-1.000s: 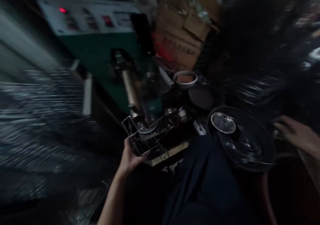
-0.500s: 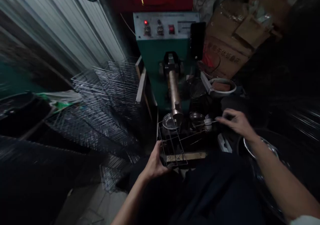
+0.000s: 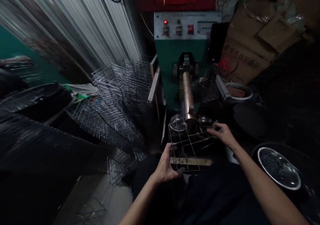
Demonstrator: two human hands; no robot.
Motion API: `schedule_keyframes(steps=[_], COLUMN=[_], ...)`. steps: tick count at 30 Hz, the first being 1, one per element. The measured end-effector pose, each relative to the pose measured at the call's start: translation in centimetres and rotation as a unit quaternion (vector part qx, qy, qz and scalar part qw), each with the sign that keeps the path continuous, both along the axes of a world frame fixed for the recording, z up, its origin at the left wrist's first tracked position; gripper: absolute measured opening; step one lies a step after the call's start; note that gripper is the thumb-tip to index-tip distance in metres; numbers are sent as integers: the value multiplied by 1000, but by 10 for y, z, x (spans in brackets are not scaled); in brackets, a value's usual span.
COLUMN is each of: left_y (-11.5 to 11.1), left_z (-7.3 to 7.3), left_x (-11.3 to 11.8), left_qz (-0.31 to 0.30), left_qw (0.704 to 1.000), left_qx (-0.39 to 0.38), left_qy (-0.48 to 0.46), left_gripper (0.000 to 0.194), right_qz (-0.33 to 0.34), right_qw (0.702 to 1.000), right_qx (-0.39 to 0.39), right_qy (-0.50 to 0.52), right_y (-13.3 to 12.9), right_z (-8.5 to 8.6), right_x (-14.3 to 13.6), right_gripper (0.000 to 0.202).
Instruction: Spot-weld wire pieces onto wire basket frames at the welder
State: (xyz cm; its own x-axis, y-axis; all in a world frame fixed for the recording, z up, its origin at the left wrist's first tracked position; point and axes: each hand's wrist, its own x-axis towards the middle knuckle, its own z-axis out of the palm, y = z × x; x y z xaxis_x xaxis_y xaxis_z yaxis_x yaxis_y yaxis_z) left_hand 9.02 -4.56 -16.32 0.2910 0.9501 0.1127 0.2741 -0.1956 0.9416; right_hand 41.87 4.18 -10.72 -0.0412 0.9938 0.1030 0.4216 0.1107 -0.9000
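Note:
My left hand (image 3: 167, 166) is closed round the near left side of a small wire rack (image 3: 183, 143), which sits tilted beneath the copper-coloured arm (image 3: 188, 96) of a green machine (image 3: 165, 56). The thumb is up along the rack's side and the fingers pass below. My right hand (image 3: 223, 135) pinches the right end of a thin metal wire (image 3: 201, 134) that reaches left toward the rack. Whether the wire touches the rack, I cannot tell. Behind the rack, below the arm, are a clear round dish (image 3: 177, 122) and a metal bowl (image 3: 205, 121).
Stacked wire racks (image 3: 120, 91) stand left of the machine. A cardboard box (image 3: 250, 48) leans at the back right, near a white-rimmed container (image 3: 240, 90) holding a reddish block. A shiny round bowl (image 3: 278, 168) lies at my right. A wooden strip (image 3: 191, 161) crosses below the rack.
My right hand has moved in toward the rack, bringing the wire nearer to it. My left hand still grips the rack. The whole view has shifted, with the machine now further right.

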Motion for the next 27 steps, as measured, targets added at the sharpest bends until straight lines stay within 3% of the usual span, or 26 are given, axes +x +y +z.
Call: schedule_keyframes(steps=[7, 17, 27], left_y=[7, 15, 19], left_z=[0, 14, -6], left_x=[-1, 1, -2], left_qz=[-15, -23, -17], left_qw=[1000, 999, 999], left_qx=[2, 28, 26], left_qy=[-8, -23, -19], left_gripper=[114, 98, 116], right_qz=[-8, 5, 8], right_qw=[1000, 1000, 1000], right_qx=[2, -4, -9], right_qy=[14, -4, 8], right_y=[10, 15, 19], right_z=[0, -2, -7], right_x=[-2, 3, 4], right_gripper=[67, 65, 66])
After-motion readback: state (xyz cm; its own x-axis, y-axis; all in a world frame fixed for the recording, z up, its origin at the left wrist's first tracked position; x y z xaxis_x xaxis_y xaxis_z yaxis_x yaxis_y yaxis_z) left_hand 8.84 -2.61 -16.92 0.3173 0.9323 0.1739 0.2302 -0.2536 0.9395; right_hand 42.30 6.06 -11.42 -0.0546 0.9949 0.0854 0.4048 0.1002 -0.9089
